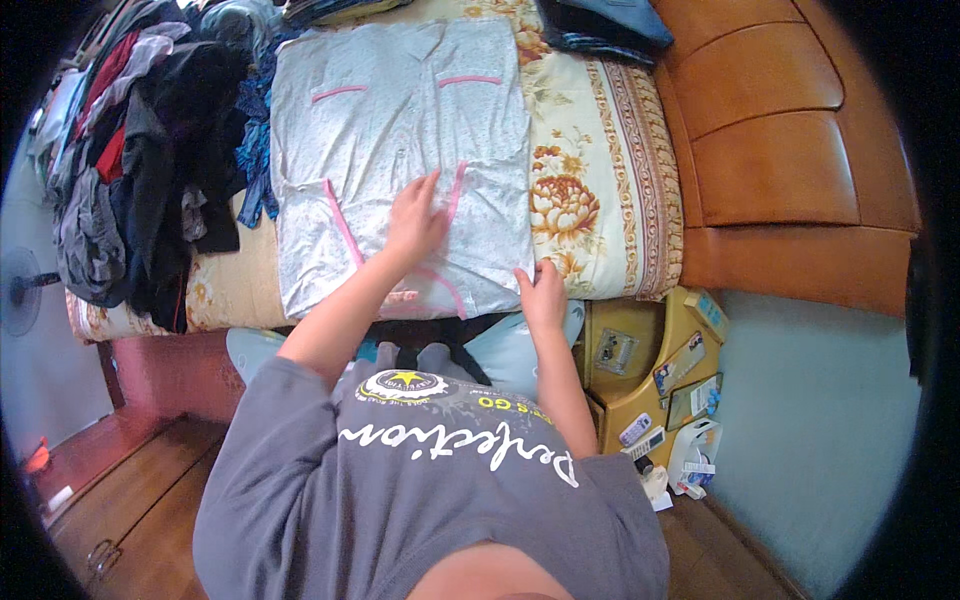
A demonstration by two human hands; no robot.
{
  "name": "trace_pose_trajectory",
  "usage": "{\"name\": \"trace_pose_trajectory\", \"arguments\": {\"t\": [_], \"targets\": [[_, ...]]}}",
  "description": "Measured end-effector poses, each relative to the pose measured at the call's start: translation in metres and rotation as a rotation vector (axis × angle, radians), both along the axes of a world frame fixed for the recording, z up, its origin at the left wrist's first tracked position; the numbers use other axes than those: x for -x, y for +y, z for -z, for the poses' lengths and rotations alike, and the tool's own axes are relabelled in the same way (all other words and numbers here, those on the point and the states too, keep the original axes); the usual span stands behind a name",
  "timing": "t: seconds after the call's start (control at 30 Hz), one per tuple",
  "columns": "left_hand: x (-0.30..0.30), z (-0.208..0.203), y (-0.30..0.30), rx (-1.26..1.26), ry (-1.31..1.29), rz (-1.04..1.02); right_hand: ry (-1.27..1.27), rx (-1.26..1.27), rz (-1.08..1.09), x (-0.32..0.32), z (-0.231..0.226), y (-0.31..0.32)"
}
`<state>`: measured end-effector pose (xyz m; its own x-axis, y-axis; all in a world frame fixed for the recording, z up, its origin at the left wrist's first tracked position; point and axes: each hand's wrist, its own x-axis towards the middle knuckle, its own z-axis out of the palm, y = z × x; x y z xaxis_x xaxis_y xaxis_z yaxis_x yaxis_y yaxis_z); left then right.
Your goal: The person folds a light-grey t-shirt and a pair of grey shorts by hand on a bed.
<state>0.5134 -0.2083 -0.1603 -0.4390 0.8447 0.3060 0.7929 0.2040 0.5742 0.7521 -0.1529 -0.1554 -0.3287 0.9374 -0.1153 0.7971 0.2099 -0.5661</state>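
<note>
A pale patterned shirt with pink trim [400, 120] lies spread on the bed, with creases across its middle and lower part. Resting on its lower middle is my left hand [418, 215], fingers stretched out over the cloth. At the shirt's near right corner, my right hand [542, 292] has the edge between thumb and fingers. The shirt's near edge is partly hidden by my left forearm.
Heaped dark clothes [165, 130] cover the bed's left side. Folded jeans [605, 25] lie at the far right, by a brown leather headboard [770, 150]. Under the shirt is a floral bedsheet [600, 170]. A wooden cabinet [590, 330] holding small items stands near right; a fan [22, 285] is at left.
</note>
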Motion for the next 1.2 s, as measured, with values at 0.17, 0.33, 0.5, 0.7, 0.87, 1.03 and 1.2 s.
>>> {"name": "trace_pose_trajectory", "arguments": {"t": [0.17, 0.33, 0.5, 0.7, 0.87, 1.03, 1.2], "targets": [[0.075, 0.012, -0.18, 0.174, 0.139, -0.617, 0.204, 0.303, 0.247, -0.027, 0.036, -0.038], [0.072, -0.01, -0.218, 0.11, -1.018, -0.702, 0.72, 0.718, 0.563, -0.011, 0.04, -0.047], [0.075, 0.021, -0.225, 0.019, -0.963, -0.749, 0.661, 0.485, 0.602, 0.002, 0.039, -0.038], [0.058, 0.048, -0.269, 0.115, -0.575, -0.679, 0.594, 0.338, 0.625, -0.016, 0.033, -0.057], [0.038, 0.059, -0.296, 0.018, -0.717, -0.612, 0.534, 0.314, 0.533, -0.038, 0.036, -0.076], [0.064, 0.017, -0.278, -0.015, -0.447, -0.634, 0.292, 0.046, 0.385, -0.061, 0.04, -0.038], [0.124, -0.038, -0.207, -0.05, -0.15, -0.418, 0.294, -0.135, 0.219, -0.009, -0.017, 0.024]]}}
